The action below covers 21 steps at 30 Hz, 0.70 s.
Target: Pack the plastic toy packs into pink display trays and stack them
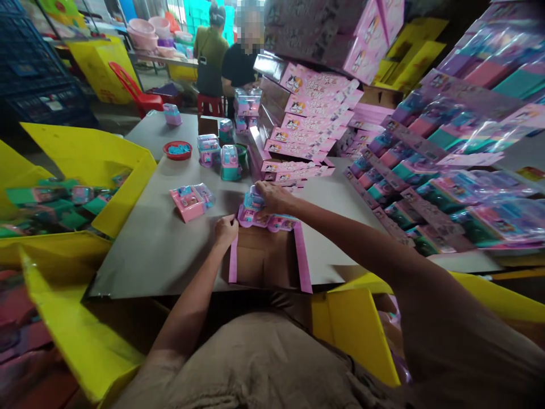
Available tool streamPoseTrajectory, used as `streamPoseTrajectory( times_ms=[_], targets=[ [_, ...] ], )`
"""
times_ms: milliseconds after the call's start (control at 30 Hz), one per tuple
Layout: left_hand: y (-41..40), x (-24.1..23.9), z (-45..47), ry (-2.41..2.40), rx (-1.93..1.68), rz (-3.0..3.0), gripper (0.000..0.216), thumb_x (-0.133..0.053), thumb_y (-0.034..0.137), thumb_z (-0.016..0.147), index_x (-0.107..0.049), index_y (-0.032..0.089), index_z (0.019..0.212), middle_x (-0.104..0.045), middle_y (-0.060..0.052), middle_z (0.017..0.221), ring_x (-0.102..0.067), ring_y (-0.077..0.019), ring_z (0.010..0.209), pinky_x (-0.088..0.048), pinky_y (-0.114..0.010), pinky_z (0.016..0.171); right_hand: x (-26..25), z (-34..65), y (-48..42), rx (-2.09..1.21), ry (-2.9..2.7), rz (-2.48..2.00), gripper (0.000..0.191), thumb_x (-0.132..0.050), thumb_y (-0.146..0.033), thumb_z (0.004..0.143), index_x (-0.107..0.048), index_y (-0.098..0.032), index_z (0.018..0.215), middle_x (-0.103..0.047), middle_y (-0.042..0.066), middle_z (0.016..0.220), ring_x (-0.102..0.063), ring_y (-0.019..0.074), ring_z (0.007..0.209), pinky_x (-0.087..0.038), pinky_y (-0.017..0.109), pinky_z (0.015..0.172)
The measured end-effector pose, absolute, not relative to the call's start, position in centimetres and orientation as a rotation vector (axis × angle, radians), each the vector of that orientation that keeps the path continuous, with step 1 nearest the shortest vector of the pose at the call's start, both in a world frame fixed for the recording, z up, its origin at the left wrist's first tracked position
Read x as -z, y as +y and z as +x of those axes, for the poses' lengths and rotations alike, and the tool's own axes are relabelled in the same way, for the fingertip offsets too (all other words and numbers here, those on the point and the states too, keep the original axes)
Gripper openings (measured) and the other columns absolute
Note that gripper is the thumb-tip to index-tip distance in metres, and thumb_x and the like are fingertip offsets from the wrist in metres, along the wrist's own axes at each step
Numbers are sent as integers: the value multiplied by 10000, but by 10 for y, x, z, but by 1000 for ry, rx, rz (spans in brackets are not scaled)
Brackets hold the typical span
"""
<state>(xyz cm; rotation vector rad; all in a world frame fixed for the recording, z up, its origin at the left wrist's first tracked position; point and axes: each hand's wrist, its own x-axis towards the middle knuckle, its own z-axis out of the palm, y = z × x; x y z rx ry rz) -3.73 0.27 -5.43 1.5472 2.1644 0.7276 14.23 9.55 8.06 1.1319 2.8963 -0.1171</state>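
Observation:
A flat, unfolded pink-edged cardboard box [264,258] lies on the grey table [162,238] right in front of me. At its far edge sits a pink plastic toy tray [272,220]. My left hand [225,230] has its fingers curled on the box's upper left corner, beside the tray. My right hand [272,197] is closed over the top of the tray and a small toy piece [254,200]. A pink toy set [191,200] lies loose on the table to the left of my hands.
Stacks of pink boxes [306,113] rise behind the table, and wrapped toy packs [426,187] fill the right. Yellow bins [85,170] with toys stand left; another yellow bin [353,329] is at my right knee. A red bowl [177,150] and small toys [219,150] sit further back. Two people [230,57] stand beyond.

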Motion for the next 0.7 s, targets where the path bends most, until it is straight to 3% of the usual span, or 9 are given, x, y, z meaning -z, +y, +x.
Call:
streamPoseTrajectory(
  times_ms=[200, 467, 533, 600, 700],
  targets=[
    [4, 56, -36, 2172, -741, 1535, 316, -521, 199, 970, -833, 183, 1013, -817, -150, 1040, -729, -268, 956, -444, -308, 758, -78, 142, 87, 35, 2886, 1060, 867, -952, -404, 709, -493, -133, 1393, -611, 208, 1395, -620, 364, 1258, -476, 432, 1041],
    [-1, 42, -40, 2081, -759, 1665, 274, -555, 147, 939, -813, 156, 1032, -792, -148, 1024, -726, -261, 981, -520, -311, 851, -77, 113, 84, -31, 2793, 1095, 966, -968, -417, 678, -504, -119, 1472, -620, 233, 1388, -622, 388, 1272, -510, 455, 1032],
    [0, 29, -51, 2063, -800, 1684, 365, -544, 117, 913, -771, 135, 1197, -770, -145, 1098, -722, -241, 991, -548, -309, 885, -84, 129, 92, 67, 2834, 1089, 1076, -956, -510, 694, -439, -141, 1563, -567, 248, 1471, -599, 406, 1328, -498, 495, 1063],
    [7, 12, -60, 2022, -906, 1758, 551, -527, 115, 912, -620, 139, 1455, -700, -155, 1321, -692, -233, 1145, -547, -321, 991, -90, 156, 98, 120, 2890, 1153, 1148, -920, -604, 720, -374, -165, 1629, -505, 264, 1543, -547, 441, 1394, -480, 547, 1085],
    [26, -16, -59, 1785, -954, 2194, 729, -647, 260, 923, -426, 152, 1610, -534, -174, 1557, -511, -294, 1435, -406, -428, 1223, -90, 196, 97, 101, 2832, 1254, 1155, -914, -621, 722, -374, -186, 1645, -536, 256, 1525, -531, 474, 1397, -471, 587, 1080]
  ],
)
